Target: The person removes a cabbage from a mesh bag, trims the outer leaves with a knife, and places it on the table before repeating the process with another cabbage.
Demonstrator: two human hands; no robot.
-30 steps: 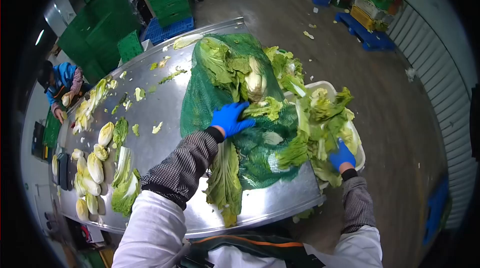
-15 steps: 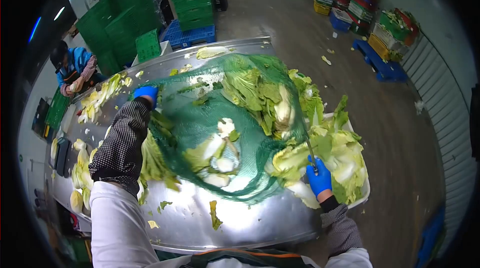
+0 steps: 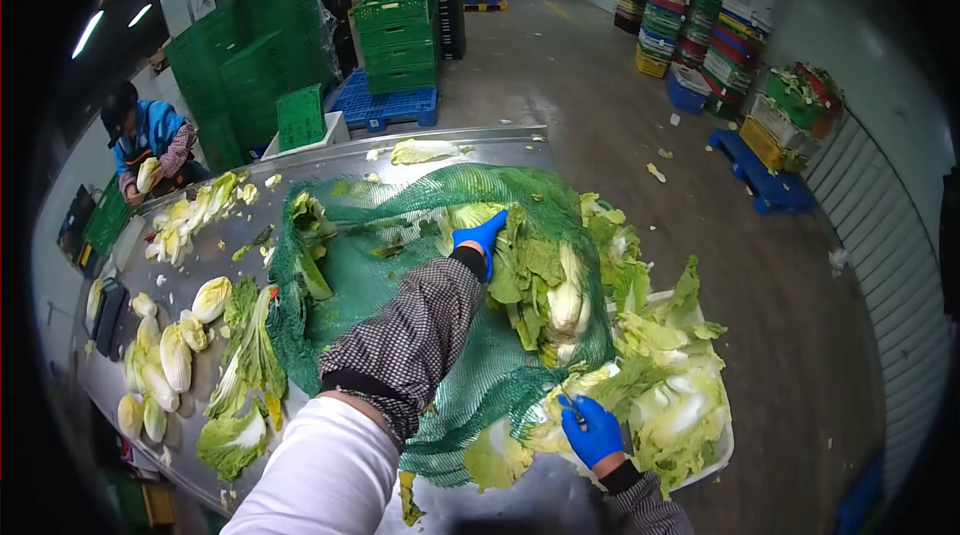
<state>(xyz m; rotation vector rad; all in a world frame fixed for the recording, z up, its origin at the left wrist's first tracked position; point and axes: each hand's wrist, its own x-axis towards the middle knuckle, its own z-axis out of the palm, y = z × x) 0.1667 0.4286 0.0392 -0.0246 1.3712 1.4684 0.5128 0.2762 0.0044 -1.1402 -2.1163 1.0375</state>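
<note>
My left hand, in a blue glove, rests on a leafy cabbage lying on the green mesh net; its fingers are partly hidden among the leaves. Beside the net's lower right edge, my right hand, also gloved in blue, is closed around a knife, whose blade is hardly visible. Pale leaves lie just behind that hand. Loose cabbage leaves fill a white tub at the right.
Small trimmed cabbages and long green leaves lie on the metal table at left. A co-worker holds a cabbage at the far left corner. Green crates stand on a blue pallet behind.
My left hand has let go of the net's left edge and moved right onto the cabbage. My right hand has moved down and left with the knife. The loose leaves inside the net are now hidden or gone.
</note>
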